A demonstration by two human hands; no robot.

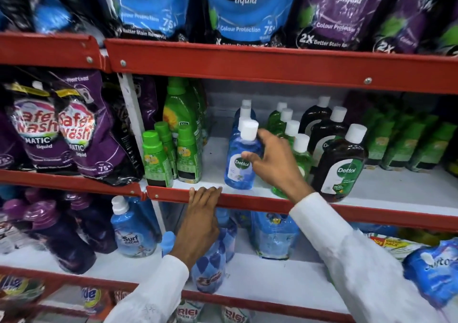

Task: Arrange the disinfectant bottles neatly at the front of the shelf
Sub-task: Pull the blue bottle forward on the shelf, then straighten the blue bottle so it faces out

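Observation:
A blue Dettol bottle with a white cap stands tilted near the front of the middle shelf. My right hand is wrapped around its right side, thumb on the label. More blue bottles line up behind it. To the right stands a row of green Dettol bottles, partly hidden by my hand, and a row of dark brown Dettol bottles. My left hand rests on the shelf's red front lip, fingers curled over the edge.
Green-capped bottles stand left of the Dettol rows, with bare white shelf between. Green pouches fill the right end. Detergent pouches hang to the left and above. Blue bottles and pouches sit on the shelf below.

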